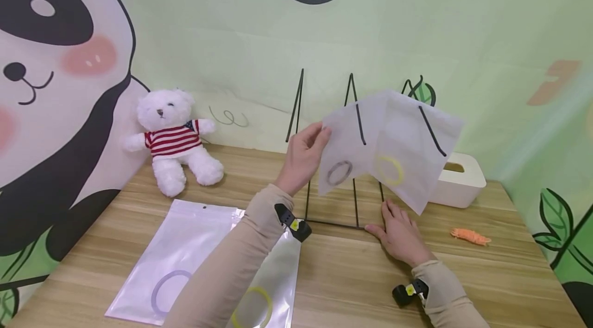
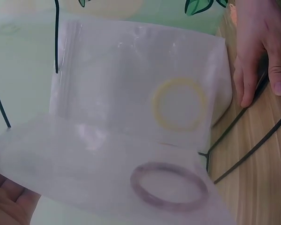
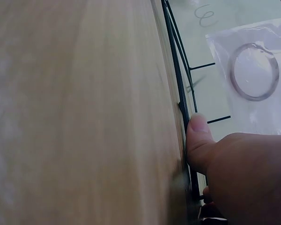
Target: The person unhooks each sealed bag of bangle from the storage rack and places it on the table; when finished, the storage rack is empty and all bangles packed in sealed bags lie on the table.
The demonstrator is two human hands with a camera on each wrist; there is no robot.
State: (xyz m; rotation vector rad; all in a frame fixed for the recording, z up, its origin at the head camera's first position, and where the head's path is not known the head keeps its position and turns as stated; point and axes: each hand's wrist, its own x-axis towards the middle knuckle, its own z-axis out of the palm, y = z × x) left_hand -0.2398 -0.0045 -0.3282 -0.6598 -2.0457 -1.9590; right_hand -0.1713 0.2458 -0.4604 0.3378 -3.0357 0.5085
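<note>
My left hand (image 1: 303, 155) pinches the left edge of a translucent plastic pouch (image 1: 340, 137) with a greyish-purple ring (image 2: 169, 186) in it. Beside it on the right is a second translucent pouch (image 1: 417, 132) with a yellow ring (image 2: 180, 104). Both pouches are up at the prongs of a black wire rack (image 1: 331, 223); whether the prongs pass through them is unclear. Low at the rack's front right corner, my right hand (image 1: 400, 235) grips the base wire, its thumb (image 3: 200, 136) on the near side and some fingers hidden behind.
Silvery pouches (image 1: 194, 245) with a purple and a yellow ring lie on the table at front left. A white teddy bear (image 1: 173, 140) sits back left. Behind the right pouch stands a white tissue box (image 1: 463, 184); an orange cord bundle (image 1: 470, 236) lies right of my right hand.
</note>
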